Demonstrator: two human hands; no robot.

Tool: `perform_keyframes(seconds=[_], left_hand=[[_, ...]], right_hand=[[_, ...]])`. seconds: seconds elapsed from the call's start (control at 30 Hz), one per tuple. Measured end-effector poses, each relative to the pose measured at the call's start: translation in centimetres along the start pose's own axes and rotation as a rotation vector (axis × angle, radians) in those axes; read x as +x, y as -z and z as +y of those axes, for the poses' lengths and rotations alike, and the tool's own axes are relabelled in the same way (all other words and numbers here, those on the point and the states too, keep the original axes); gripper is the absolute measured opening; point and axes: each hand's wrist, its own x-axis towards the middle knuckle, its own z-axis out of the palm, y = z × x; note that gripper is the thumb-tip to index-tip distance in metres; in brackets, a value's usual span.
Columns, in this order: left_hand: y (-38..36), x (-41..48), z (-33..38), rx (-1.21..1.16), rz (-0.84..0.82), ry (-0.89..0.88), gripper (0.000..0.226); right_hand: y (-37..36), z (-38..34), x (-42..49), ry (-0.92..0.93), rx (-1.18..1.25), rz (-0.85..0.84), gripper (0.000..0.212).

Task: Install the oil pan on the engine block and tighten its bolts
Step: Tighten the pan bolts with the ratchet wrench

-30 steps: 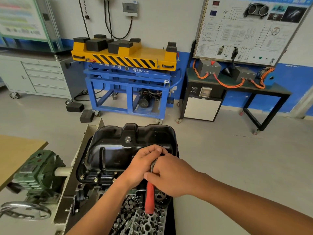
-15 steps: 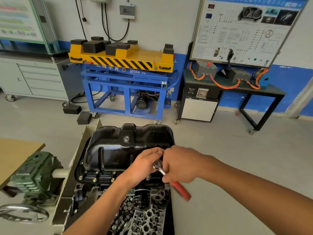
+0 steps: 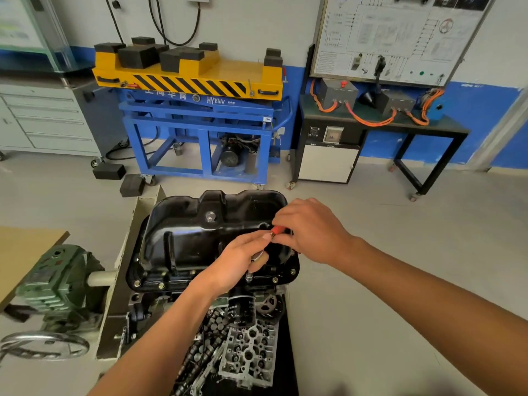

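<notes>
The black oil pan (image 3: 194, 238) sits on the engine block (image 3: 143, 304) in the middle of the scene, with flange bolts (image 3: 161, 286) showing along its near edge. Over the pan's near right corner the left hand (image 3: 240, 264) curls round the metal head of a ratchet (image 3: 277, 230) — a socket (image 3: 249, 277) below it meets the flange. The right hand (image 3: 311, 232), just to the right, grips the ratchet's red handle. An oil filter (image 3: 241, 308) and a cylinder head (image 3: 251, 352) lie nearer; a green gearbox (image 3: 57, 281) stands to the left.
</notes>
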Motion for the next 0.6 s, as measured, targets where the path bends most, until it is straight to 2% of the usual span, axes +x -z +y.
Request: perform_keyframes(seconds=[0.13, 0.3, 0.43, 0.6], left_hand=[[-0.3, -0.2, 0.4, 0.014, 0.02, 0.011, 0.044], [-1.6, -0.3, 0.4, -0.006, 0.242, -0.069, 0.021], [-2.6, -0.3, 0.7, -0.003, 0.358, -0.05, 0.024], [-3.7, -0.1, 1.1, -0.025, 0.521, -0.009, 0.028]], right_hand=[[-0.2, 0.5, 0.3, 0.003, 0.05, 0.022, 0.033], [-1.2, 0.0, -1.4, -0.09, 0.078, 0.069, 0.039], [-1.6, -0.1, -3.2, -0.176, 0.059, 0.062, 0.055], [-2.0, -0.9, -4.3, -0.315, 0.153, 0.11, 0.054]])
